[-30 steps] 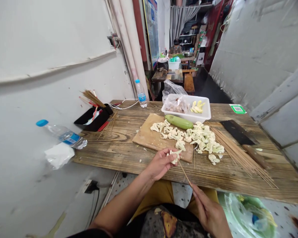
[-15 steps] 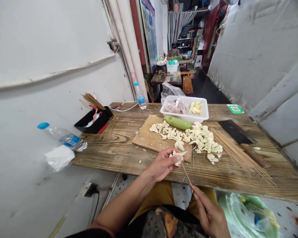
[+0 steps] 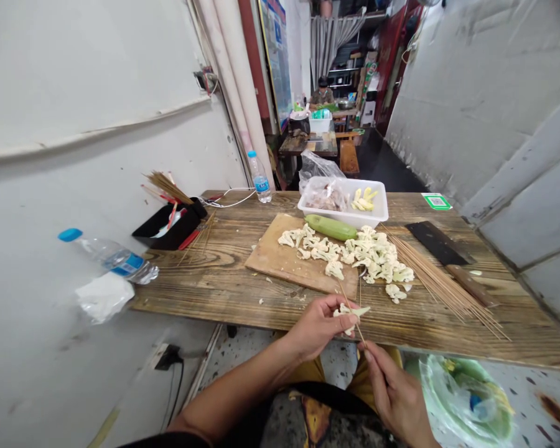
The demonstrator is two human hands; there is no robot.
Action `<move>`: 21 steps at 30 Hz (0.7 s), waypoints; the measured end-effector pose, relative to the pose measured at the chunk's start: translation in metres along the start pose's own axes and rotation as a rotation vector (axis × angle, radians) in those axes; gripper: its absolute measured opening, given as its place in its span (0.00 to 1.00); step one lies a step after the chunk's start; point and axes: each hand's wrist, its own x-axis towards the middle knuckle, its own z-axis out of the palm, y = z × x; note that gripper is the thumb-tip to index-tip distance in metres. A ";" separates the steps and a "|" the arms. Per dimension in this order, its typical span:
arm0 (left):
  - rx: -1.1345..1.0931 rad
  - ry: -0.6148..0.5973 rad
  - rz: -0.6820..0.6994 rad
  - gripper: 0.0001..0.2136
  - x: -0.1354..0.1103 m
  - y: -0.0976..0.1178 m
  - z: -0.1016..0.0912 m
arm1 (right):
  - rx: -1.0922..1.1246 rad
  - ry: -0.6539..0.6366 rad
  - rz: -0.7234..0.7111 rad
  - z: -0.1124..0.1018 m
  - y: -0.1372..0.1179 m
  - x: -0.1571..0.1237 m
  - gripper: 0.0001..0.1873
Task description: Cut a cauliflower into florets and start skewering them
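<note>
My left hand pinches a cauliflower floret at the table's front edge. A thin bamboo skewer runs up through or across the floret, its tip showing beyond; the exact contact is hidden by my fingers. My right hand grips the skewer's lower part, close below the floret. Ahead lie a heap of cut cauliflower and more pieces on a wooden cutting board. A pale green peeled gourd rests along the board's far edge.
Loose skewers and a cleaver lie on the right. A white tray holds bagged food and yellow pieces. Bottles and a black box stand left. A lined green bin is below; a person sits far back.
Both hands have moved closer together, with the left lower and to the right. The skewer tip, earlier at the floret's lower side, now shows past its far side.
</note>
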 end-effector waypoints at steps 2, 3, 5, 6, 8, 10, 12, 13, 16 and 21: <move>0.051 0.030 0.033 0.20 -0.001 -0.003 -0.001 | -0.006 -0.006 0.003 0.001 -0.001 0.001 0.12; 0.070 0.038 0.039 0.20 -0.002 -0.006 0.000 | -0.012 -0.010 0.006 0.001 -0.001 0.001 0.12; 0.098 0.019 0.021 0.20 -0.004 -0.014 0.002 | -0.030 -0.009 0.010 0.001 -0.002 0.000 0.11; 0.109 0.000 0.007 0.20 -0.006 -0.019 0.003 | -0.038 -0.008 0.013 0.001 -0.003 0.000 0.11; 0.126 -0.032 -0.007 0.19 -0.009 -0.030 0.006 | -0.041 -0.017 0.027 0.000 -0.002 -0.001 0.11; 0.155 -0.059 0.007 0.20 -0.009 -0.037 0.004 | -0.033 -0.041 0.077 0.000 0.001 -0.001 0.10; 0.241 -0.045 0.069 0.22 -0.001 -0.036 -0.005 | -0.027 -0.063 0.192 0.001 0.009 -0.001 0.11; 0.326 0.009 0.126 0.23 0.005 -0.032 -0.014 | -0.018 -0.073 0.271 0.002 0.014 -0.001 0.11; 0.775 0.267 0.405 0.21 0.036 -0.015 -0.047 | 0.061 -0.143 0.497 0.005 0.033 -0.001 0.17; 1.365 0.014 0.649 0.23 0.090 -0.006 -0.086 | 0.164 -0.200 0.647 0.011 0.048 -0.007 0.19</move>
